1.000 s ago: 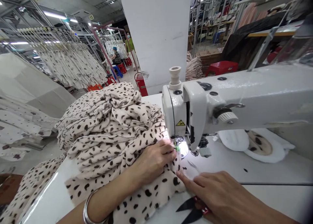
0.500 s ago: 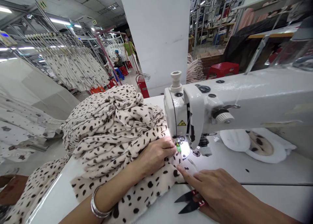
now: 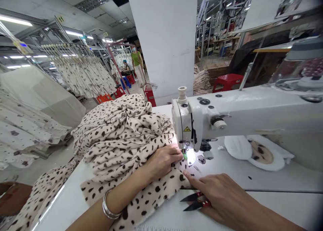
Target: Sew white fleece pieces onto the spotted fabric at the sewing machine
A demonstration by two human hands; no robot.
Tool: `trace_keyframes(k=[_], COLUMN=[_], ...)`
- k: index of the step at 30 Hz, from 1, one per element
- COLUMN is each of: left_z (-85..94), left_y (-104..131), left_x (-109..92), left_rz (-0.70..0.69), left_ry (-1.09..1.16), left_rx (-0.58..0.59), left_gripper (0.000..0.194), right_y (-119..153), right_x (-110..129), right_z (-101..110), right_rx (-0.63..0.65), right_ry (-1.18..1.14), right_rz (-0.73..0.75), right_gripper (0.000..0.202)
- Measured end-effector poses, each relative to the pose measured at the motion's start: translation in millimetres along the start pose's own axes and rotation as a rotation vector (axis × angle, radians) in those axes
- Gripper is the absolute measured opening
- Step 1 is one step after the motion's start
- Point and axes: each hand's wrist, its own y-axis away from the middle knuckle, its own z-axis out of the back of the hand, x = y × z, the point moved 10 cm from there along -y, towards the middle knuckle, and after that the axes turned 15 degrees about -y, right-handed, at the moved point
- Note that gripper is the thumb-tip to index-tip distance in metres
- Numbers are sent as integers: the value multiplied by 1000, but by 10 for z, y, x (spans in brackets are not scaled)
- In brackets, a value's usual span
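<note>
A cream fabric with dark spots (image 3: 121, 140) is heaped on the white sewing table (image 3: 252, 184), left of a white sewing machine (image 3: 242, 113). My left hand (image 3: 161, 162), a silver bangle on its wrist, presses the fabric flat just beside the needle and presser foot (image 3: 185, 153). My right hand (image 3: 222, 194) lies on the table in front of the machine, its forefinger on the fabric's edge. Small black thread snips with a red grip (image 3: 195, 201) sit under its fingers; whether it grips them I cannot tell.
White padded pieces with a spotted patch (image 3: 257, 152) lie behind the machine arm. Racks of hanging pale garments (image 3: 83, 73) fill the left. A white pillar (image 3: 166, 39), red stools (image 3: 228, 81) and two people (image 3: 135, 63) stand further back.
The view has tilted up and shifted, so everything sits lower and more to the right. Both hands stay at the needle; the snips show a little more from under the right hand.
</note>
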Motion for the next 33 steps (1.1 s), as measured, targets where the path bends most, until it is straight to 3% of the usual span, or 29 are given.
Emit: trace_keyframes(k=[4, 7, 9, 14, 17, 20, 22, 24, 27, 29, 33], left_z=[24, 62, 106, 284, 338, 271, 173, 112, 121, 191, 516], left_y=[-17, -12, 20, 243, 371, 376, 326, 293, 328, 376, 523], left_x=[1, -7, -44, -255, -238, -81, -20, 4, 21, -13, -99], left_rz=[3, 6, 15, 68, 184, 326, 346, 321, 314, 329, 374], left_ry=[-2, -1, -1, 37, 155, 211, 188, 126, 77, 145, 334], left_rx=[-28, -55, -63, -57, 2, 187, 402, 599, 727, 649, 227], left_gripper=[30, 31, 31, 23, 21, 34, 50, 52, 41, 29, 11], right_y=[-38, -48, -20, 163, 209, 169, 154, 186, 297, 361, 360], right_x=[6, -96, -276, -915, -1111, -1126, -1079, -979, -655, -298, 386], right_z=[46, 222, 387, 755, 794, 801, 852, 940, 1007, 950, 717], right_rx=[75, 79, 27, -230, -314, -334, -354, -399, -456, -472, -508], right_ry=[-93, -199, -187, 130, 192, 226, 273, 336, 403, 369, 68], right_rz=[-55, -104, -137, -273, -295, -250, -219, -199, -158, -92, -34], right_gripper=[56, 43, 46, 49, 54, 55, 54, 53, 48, 43, 34])
